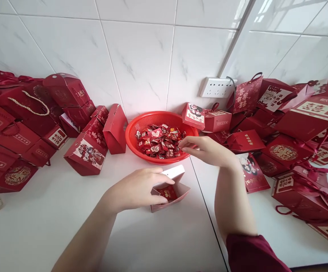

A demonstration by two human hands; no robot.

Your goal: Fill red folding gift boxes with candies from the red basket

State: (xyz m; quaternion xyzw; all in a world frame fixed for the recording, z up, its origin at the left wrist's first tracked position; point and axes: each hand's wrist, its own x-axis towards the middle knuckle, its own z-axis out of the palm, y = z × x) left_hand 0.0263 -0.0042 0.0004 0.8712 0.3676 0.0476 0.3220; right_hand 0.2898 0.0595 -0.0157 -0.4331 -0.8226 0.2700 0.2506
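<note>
My left hand (138, 190) grips a small red gift box (183, 190), thumb and fingers spread across its open top. A red-wrapped item (168, 192) lies inside the box, and its white inner flap (174, 172) stands up at the back. Past the box is a red plastic basket (135, 148) holding a heap of wrapped candies (160, 141). Over the basket's right rim hangs my right hand (206, 149), its fingers loosely curved and apart near the candies. No candy shows in its fingers, though the fingertips are partly hard to make out.
Red gift boxes (86, 155) crowd the left side of the white table (149, 241), one red box (115, 130) standing beside the basket. More boxes (283, 151) are piled on the right. A power strip (218, 87) sits against the tiled wall (138, 56).
</note>
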